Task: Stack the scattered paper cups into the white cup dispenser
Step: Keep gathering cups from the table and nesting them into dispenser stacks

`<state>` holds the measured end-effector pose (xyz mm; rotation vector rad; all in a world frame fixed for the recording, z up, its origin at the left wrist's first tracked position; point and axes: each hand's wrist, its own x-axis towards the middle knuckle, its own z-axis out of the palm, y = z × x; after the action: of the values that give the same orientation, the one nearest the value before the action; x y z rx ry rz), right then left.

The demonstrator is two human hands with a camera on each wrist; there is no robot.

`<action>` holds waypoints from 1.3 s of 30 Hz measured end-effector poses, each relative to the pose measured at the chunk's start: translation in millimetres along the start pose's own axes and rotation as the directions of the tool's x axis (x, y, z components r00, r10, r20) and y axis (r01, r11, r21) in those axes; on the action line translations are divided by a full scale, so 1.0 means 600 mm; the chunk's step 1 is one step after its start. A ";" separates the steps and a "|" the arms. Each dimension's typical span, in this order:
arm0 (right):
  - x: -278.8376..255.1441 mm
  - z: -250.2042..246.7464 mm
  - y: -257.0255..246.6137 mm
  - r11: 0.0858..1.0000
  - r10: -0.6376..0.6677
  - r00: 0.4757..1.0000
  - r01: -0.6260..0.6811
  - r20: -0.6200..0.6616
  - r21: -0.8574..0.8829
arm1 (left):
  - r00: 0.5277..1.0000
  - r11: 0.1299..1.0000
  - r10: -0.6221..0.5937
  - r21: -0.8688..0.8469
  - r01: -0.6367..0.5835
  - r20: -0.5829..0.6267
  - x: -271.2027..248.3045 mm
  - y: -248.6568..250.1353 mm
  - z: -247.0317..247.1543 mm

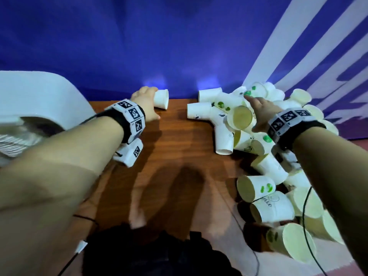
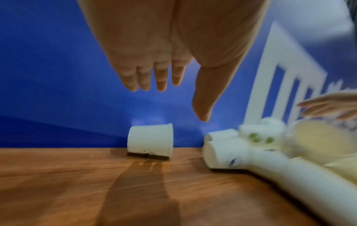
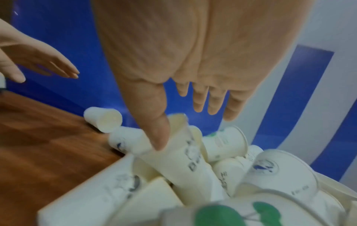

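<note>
Nearest you, along the right edge of the wooden desk (image 1: pixel 175 156), the paper cups (image 1: pixel 264 170) lie in a loose heap that runs from the near right corner back to the far right corner against the blue backdrop (image 1: pixel 179 46). They are white outside and cream inside, most tipped on their sides, some with green prints or dark lettering, a few nested into short stacks. At the left edge sits the white cup dispenser (image 1: pixel 37 92), a rounded white housing with ribbed stacked rims showing at its lower part.

Your right hand (image 1: pixel 258 110) hangs over the far part of the heap with fingers (image 3: pixel 201 97) straight and spread; it holds nothing. In the right wrist view the thumb tip overlaps a lettered cup, but whether it touches is unclear.

Farther back, near the far edge, a single paper cup (image 1: pixel 161 99) lies on its side, apart from the heap. Your left hand (image 1: pixel 145 102) is just beside it, fingers (image 2: pixel 160 76) extended and relaxed; the left wrist view shows them above the cup, with no grip on it.
</note>
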<state>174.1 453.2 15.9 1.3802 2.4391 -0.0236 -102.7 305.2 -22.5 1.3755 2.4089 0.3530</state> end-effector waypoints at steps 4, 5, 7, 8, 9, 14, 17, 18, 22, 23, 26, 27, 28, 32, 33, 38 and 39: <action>0.074 0.016 0.037 0.998 -0.052 0.993 0.055 0.109 -0.027 | 0.998 0.993 -0.057 0.103 0.054 0.030 0.118 0.012 0.034; 0.086 0.023 0.038 0.997 -0.078 0.990 0.080 0.119 -0.014 | 0.997 0.989 -0.069 0.133 0.063 0.039 0.140 0.011 0.043; 0.113 0.032 0.041 0.989 -0.144 0.981 0.138 0.127 0.056 | 0.993 0.978 -0.091 0.194 0.076 0.070 0.181 0.006 0.060; 0.124 0.035 0.039 0.983 -0.174 0.975 0.162 0.137 0.091 | 0.991 0.971 -0.099 0.229 0.076 0.091 0.198 0.001 0.070; 0.131 0.034 0.038 0.977 -0.201 0.966 0.185 0.160 0.109 | 0.989 0.961 -0.109 0.264 0.078 0.104 0.208 -0.003 0.077; 0.147 0.020 0.026 0.954 -0.290 0.928 0.259 0.235 0.154 | 0.987 0.916 -0.133 0.392 0.087 0.092 0.233 -0.005 0.106; 0.131 0.007 0.019 0.950 -0.284 0.941 0.249 0.184 0.191 | 0.984 0.921 -0.133 0.381 0.079 0.117 0.227 0.001 0.100; 0.124 -0.001 0.016 0.950 -0.272 0.947 0.236 0.170 0.202 | 0.984 0.926 -0.127 0.370 0.074 0.122 0.220 0.001 0.092; 0.082 -0.037 0.008 0.945 -0.241 0.962 0.202 0.128 0.259 | 0.992 0.962 -0.068 0.270 0.036 0.109 0.168 0.014 0.055; 0.067 -0.051 0.005 0.942 -0.234 0.967 0.200 0.103 0.270 | 0.994 0.973 -0.058 0.226 0.036 0.090 0.146 0.018 0.041; 0.024 -0.088 -0.006 0.934 -0.208 0.978 0.194 0.013 0.301 | 0.999 1.000 -0.031 -0.005 0.031 0.044 0.075 0.028 0.009; 0.008 -0.099 -0.013 0.925 -0.204 0.979 0.198 -0.013 0.325 | 0.999 0.994 -0.020 -0.104 0.024 0.040 0.048 0.031 0.000; -0.013 -0.112 -0.021 0.905 -0.216 0.976 0.216 -0.043 0.365 | 1.000 0.981 -0.002 -0.195 0.007 0.027 0.017 0.034 -0.016; -0.088 -0.139 -0.063 0.794 -0.261 0.955 0.296 -0.142 0.531 | 0.993 0.908 0.107 -0.401 -0.121 -0.057 -0.101 0.024 -0.073; -0.109 -0.141 -0.080 0.768 -0.272 0.948 0.316 -0.162 0.557 | 0.988 0.894 0.130 -0.420 -0.155 -0.087 -0.133 0.010 -0.089; -0.192 -0.129 -0.176 0.612 -0.321 0.915 0.398 -0.245 0.683 | 0.973 0.839 0.154 -0.497 -0.221 -0.173 -0.258 -0.083 -0.144; -0.205 -0.123 -0.197 0.592 -0.322 0.910 0.410 -0.263 0.694 | 0.971 0.836 0.145 -0.502 -0.222 -0.188 -0.278 -0.102 -0.152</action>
<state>112.5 301.6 104.4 1.0846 2.9075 -1.2051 -109.5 126.1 65.9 1.3509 2.0520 1.1018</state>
